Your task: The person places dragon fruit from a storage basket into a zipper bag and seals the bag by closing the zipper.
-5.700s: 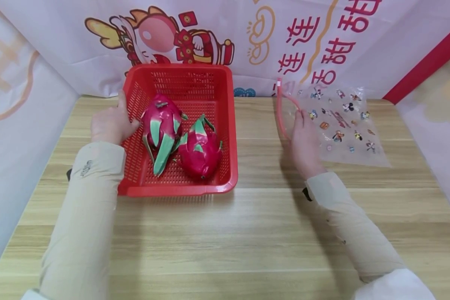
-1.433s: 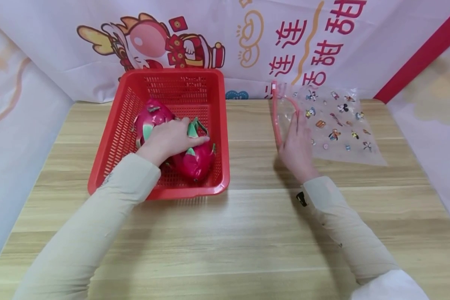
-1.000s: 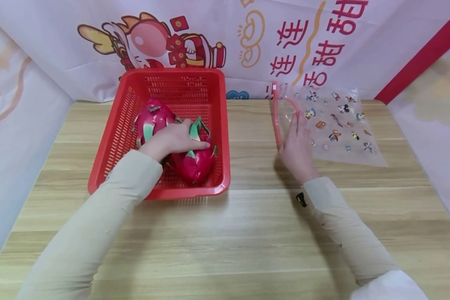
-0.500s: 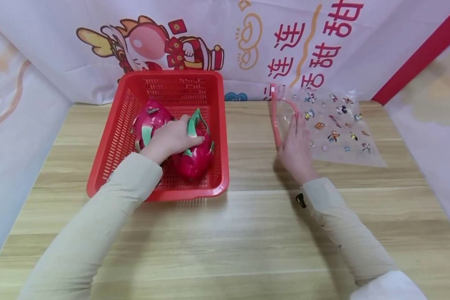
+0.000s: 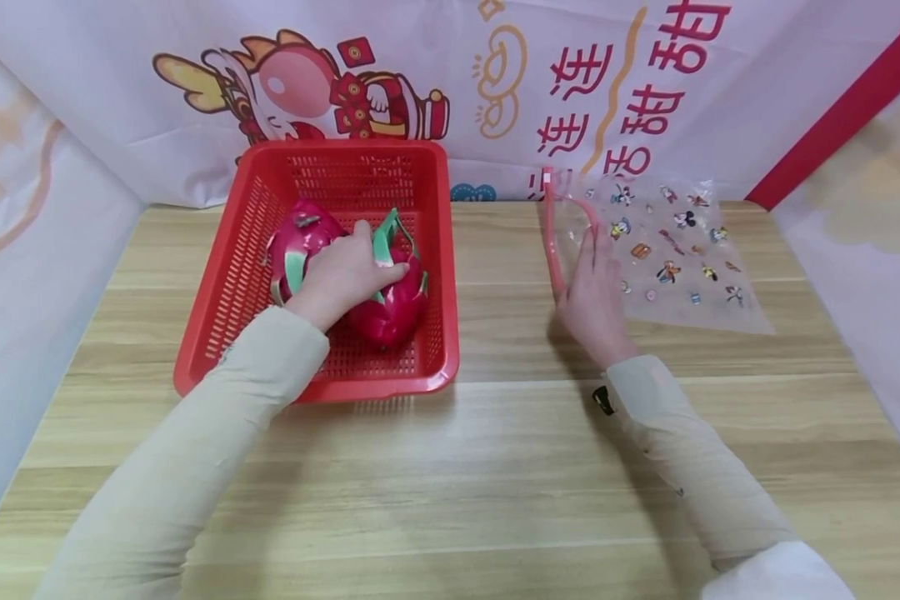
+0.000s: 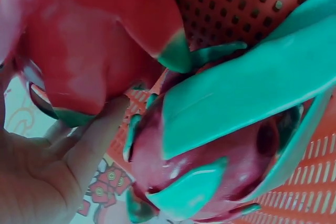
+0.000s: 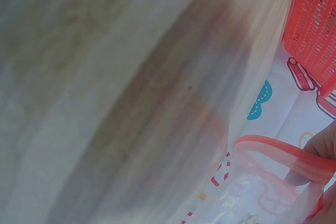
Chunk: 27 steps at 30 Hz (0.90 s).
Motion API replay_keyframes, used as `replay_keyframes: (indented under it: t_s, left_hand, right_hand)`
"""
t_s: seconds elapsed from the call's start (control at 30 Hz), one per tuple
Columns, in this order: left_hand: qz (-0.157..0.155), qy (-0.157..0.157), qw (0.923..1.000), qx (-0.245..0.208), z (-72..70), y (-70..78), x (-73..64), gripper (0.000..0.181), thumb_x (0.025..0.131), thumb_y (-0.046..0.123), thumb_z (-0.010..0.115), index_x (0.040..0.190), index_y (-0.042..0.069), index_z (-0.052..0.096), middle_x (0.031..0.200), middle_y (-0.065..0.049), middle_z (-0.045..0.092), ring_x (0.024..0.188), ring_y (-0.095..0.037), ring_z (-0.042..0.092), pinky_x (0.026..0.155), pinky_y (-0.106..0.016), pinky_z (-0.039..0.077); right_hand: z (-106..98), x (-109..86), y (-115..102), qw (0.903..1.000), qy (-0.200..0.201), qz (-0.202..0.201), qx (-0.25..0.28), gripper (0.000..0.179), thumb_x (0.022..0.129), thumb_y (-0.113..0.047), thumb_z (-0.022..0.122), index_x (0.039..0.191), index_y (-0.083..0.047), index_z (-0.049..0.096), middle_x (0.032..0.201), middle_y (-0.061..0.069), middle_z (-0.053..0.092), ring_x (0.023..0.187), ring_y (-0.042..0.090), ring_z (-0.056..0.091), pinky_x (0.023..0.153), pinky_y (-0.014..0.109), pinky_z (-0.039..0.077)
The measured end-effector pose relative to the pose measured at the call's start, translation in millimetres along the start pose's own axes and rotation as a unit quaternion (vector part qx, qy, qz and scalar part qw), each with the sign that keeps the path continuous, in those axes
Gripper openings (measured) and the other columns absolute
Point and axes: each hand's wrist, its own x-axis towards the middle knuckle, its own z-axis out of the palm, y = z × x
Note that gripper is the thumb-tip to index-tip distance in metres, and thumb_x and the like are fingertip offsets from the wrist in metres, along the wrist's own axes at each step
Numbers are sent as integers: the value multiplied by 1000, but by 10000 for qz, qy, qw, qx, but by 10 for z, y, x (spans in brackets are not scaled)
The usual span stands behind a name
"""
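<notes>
In the head view my left hand point(image 5: 345, 275) reaches into a red plastic basket point(image 5: 446, 358) and grips the right-hand dragon fruit point(image 5: 397, 312), thumb across its near side. The left wrist view has my fingers curled under that fruit point(image 6: 79, 40). A second dragon fruit point(image 5: 300, 233) with long green scales lies to its left, partly behind the hand. Over on the right, my right hand point(image 5: 594, 300) pinches the red-edged mouth point(image 5: 591, 215) of a clear plastic zip bag point(image 5: 667, 283) printed with cartoon figures. The bag lies flat, its mouth parted.
The basket stands at the back left of a wood-grain table point(image 5: 465, 483). Right behind it hangs a white printed cloth point(image 5: 487, 100), with further cloth along both sides. A stretch of table separates basket and bag.
My left hand has left the basket's left rim and taken hold of the right-hand dragon fruit, which has shifted slightly toward the back lately. The right hand stays at the bag's mouth.
</notes>
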Motion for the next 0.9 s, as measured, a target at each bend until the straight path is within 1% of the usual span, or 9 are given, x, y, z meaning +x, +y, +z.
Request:
replay_keyframes:
  t_s: [0.07,0.17,0.27,0.37,0.47,0.53,0.73,0.8,0.9]
  left_hand:
    - [15,-4,9999,103,0,25,-15,90,81,41,71,148,7,23,127,-16,56,110,-34,60,91,-55,52]
    - [46,-154,9994,316,7,73,-45,89,81,39,71,148,5,22,132,-18,52,116,-36,56,94,-57,49]
    - [18,-396,9980,493,13,109,-79,92,80,38,72,148,4,20,138,-21,42,123,-39,47,96,-60,46]
    - [-15,-677,9959,595,6,111,-117,96,78,38,74,148,4,17,141,-24,34,128,-42,39,99,-62,44]
    - [-10,-915,9940,608,-12,94,-136,102,76,39,76,148,6,13,142,-25,30,130,-43,34,99,-62,43]
    - [38,-1011,9925,680,-18,86,-136,104,75,39,77,149,6,11,143,-26,30,130,-43,34,99,-63,43]
    - [111,-1151,9906,730,-19,77,-122,108,72,39,79,149,5,10,144,-27,28,130,-44,36,98,-62,44]
    - [177,-1135,9913,646,-19,63,-118,107,72,37,80,148,5,12,142,-26,30,129,-43,36,98,-62,44]
    - [328,-1031,9929,499,-19,33,-107,106,70,34,82,147,6,14,140,-23,34,128,-41,38,97,-62,45]
  right_hand:
    - [-4,-1,0,10000,-13,11,-1,85,88,-4,52,151,3,-5,160,16,-15,149,37,0,121,52,9]
    - [-10,-3,0,10000,0,15,0,85,88,-4,52,151,3,-5,160,15,-15,149,37,1,121,53,10]
    - [-16,-7,5,10000,29,10,25,86,87,-3,52,151,3,-5,160,15,-14,149,37,3,120,53,11]
    - [-19,-10,20,10000,45,-1,28,86,87,-3,52,151,3,-5,160,16,-12,149,37,2,121,52,10]
    - [-19,-9,31,10000,25,-8,-18,85,87,-4,53,151,4,-4,160,18,-11,149,37,1,121,51,9]
    - [-16,-5,37,10000,8,11,-34,85,88,-5,53,151,4,-4,160,18,-11,149,37,1,121,51,8]
    - [-14,-5,37,10000,21,-11,-20,84,88,-4,51,150,4,-3,160,17,-12,149,38,2,121,52,9]
    - [-10,-4,37,10000,27,-22,-15,84,88,-4,51,151,4,-4,160,17,-13,149,38,1,121,51,9]
    - [-6,-2,35,10000,12,0,-4,84,88,-4,51,151,3,-5,160,16,-14,149,37,1,121,51,9]
